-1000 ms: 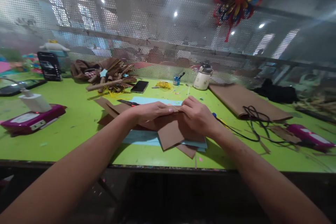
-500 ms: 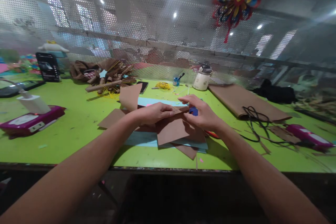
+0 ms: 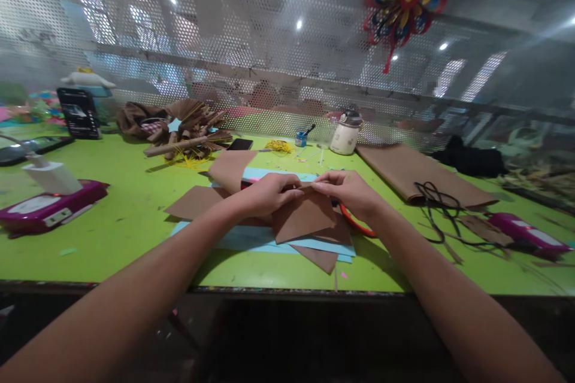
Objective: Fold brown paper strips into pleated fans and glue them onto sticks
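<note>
A folded piece of brown paper (image 3: 302, 218) lies over light blue sheets (image 3: 251, 239) on the green table (image 3: 121, 215). My left hand (image 3: 268, 191) pinches the paper's top edge from the left, fingers closed on it. My right hand (image 3: 348, 188) pinches the same edge from the right, close to the left fingertips. Another brown flap (image 3: 231, 167) stands up behind my left hand. A red curved handle (image 3: 354, 224), probably scissors, shows under my right wrist.
A purple device (image 3: 49, 206) with a white charger sits at the left. Brown paper scraps and sticks (image 3: 184, 128) lie at the back, beside a phone (image 3: 239, 144) and a white jar (image 3: 345, 134). A brown sheet with a black cord (image 3: 431, 191) is on the right. A perforated metal screen backs the table.
Both hands lifted from pressing the paper flat to pinching its top edge. The brown flap behind my left hand rose and unfolded. A small blue thing in the right fingers is no longer seen.
</note>
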Motion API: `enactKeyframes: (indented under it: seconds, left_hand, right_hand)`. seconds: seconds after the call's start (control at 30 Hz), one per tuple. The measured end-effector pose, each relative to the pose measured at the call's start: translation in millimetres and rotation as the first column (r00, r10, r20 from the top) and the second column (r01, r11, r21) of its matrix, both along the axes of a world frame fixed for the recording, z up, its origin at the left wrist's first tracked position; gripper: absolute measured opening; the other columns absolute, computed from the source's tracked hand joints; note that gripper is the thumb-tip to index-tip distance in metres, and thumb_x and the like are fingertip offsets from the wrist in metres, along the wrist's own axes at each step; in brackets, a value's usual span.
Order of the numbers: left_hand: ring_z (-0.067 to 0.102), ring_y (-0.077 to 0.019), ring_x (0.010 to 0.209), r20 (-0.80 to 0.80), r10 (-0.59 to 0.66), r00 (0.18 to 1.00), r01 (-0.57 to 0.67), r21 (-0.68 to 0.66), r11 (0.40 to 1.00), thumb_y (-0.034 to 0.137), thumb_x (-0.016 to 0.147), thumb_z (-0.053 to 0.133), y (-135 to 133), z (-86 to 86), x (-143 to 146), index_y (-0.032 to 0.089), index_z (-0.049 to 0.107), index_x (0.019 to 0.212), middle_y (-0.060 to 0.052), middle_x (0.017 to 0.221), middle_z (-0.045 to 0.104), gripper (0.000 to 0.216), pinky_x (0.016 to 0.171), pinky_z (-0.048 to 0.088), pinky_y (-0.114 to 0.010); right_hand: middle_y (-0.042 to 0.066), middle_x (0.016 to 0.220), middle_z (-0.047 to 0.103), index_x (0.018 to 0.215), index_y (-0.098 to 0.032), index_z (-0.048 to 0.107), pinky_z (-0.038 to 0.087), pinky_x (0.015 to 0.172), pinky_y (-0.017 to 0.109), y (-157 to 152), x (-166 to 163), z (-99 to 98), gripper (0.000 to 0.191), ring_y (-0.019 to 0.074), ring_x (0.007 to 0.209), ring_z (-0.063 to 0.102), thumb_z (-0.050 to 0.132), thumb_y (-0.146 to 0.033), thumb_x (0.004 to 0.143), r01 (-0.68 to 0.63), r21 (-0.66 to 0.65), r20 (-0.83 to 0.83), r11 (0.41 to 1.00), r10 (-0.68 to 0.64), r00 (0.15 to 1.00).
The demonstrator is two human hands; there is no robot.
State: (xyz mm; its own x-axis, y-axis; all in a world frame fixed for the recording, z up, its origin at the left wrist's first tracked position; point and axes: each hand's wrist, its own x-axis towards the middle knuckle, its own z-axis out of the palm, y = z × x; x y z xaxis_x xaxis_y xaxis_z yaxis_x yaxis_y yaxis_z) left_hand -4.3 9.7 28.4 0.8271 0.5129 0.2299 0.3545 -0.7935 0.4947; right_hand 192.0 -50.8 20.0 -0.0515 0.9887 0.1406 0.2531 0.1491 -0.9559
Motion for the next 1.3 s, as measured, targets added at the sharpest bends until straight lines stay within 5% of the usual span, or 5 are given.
enactKeyframes:
  seconds: [0.47, 0.93, 1.1, 1.3]
  left_hand:
    - [0.056, -0.0138, 0.078, 0.14, 0.01, 0.99, -0.008, -0.017, 1.0, 0.032, 0.082, 0.046, -1.0, 0.7, 1.2, 0.015, 0.061, 0.097, -0.004, 0.087, 0.066, 0.028, 0.067, 0.04, -0.022]
    - [0.056, -0.0133, 0.076, 0.164, 0.023, 0.986, -0.026, 0.015, 1.0, 0.028, 0.08, 0.048, -1.0, -1.5, 2.0, 0.014, 0.063, 0.094, -0.004, 0.084, 0.066, 0.025, 0.067, 0.04, -0.022]
    - [0.054, -0.014, 0.079, 0.086, -0.018, 0.996, 0.02, -0.018, 1.0, 0.035, 0.083, 0.043, -2.0, 3.1, 0.9, 0.014, 0.061, 0.097, -0.005, 0.087, 0.064, 0.031, 0.067, 0.038, -0.022]
    - [0.052, -0.0137, 0.073, -0.051, 0.007, 0.999, -0.007, 0.005, 1.0, 0.036, 0.085, 0.037, 0.7, 8.9, -3.6, 0.014, 0.062, 0.097, -0.004, 0.084, 0.063, 0.035, 0.062, 0.035, -0.022]
  right_hand:
    - [0.002, 0.065, 0.063, 0.073, -0.014, 0.068, 0.042, 0.059, 0.026, -3.4, -0.3, 5.1, 0.024, 0.0118, 0.061, 0.054, 0.071, -0.034, 0.06, 0.092, 0.179, -0.014, 0.979, -0.091, 0.996]
    - [0.004, 0.073, 0.064, 0.081, -0.015, 0.069, 0.042, 0.058, 0.025, -5.3, -1.3, 6.6, 0.028, 0.0127, 0.066, 0.055, 0.066, -0.038, 0.066, -0.044, 0.169, 0.096, 0.985, 0.028, 0.995]
    - [0.003, 0.069, 0.063, 0.071, -0.015, 0.07, 0.04, 0.058, 0.024, -3.1, 2.1, 5.5, 0.021, 0.0126, 0.065, 0.052, 0.065, -0.035, 0.068, -0.011, 0.268, 0.145, 0.963, -0.029, 0.989]
    - [0.001, 0.063, 0.061, 0.069, -0.014, 0.07, 0.039, 0.056, 0.025, 2.2, 12.8, 5.2, 0.022, 0.0117, 0.061, 0.05, 0.068, -0.036, 0.063, 0.027, 0.208, 0.046, 0.978, -0.038, 0.998]
